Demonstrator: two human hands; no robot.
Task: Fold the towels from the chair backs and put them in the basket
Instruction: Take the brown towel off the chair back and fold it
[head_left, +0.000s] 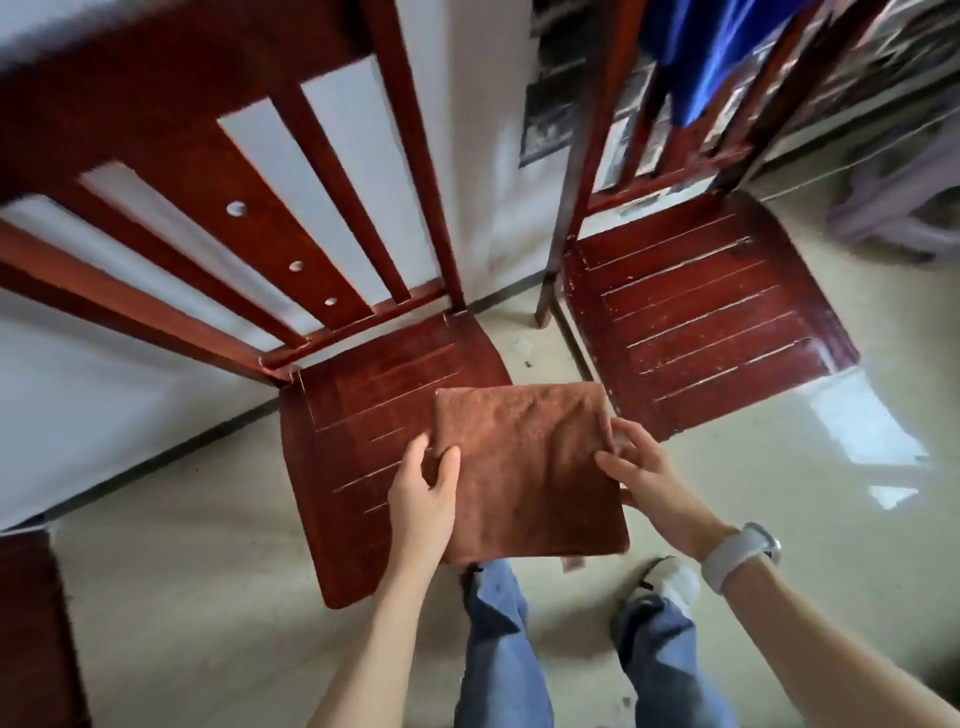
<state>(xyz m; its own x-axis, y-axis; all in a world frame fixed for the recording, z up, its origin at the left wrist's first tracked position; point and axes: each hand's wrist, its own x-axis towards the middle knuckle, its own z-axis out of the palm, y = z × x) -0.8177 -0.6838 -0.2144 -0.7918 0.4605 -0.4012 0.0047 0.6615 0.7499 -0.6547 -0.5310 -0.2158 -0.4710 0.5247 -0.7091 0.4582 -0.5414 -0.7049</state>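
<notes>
A brown towel (524, 467), folded into a flat square, is held level above the front right corner of the left chair's seat (358, 441). My left hand (423, 488) grips its left edge, thumb on top. My right hand (641, 470) grips its right edge, thumb on top and fingers underneath. A blue towel (711, 57) hangs over the back of the right chair (706, 306). The back of the left chair (249, 182) is bare. No basket is in view.
Two red wooden chairs stand side by side against a white wall, a narrow gap of floor between them. Part of a third red chair (31, 623) shows at the lower left. My legs and a shoe (670, 577) are below the towel. Glossy floor lies to the right.
</notes>
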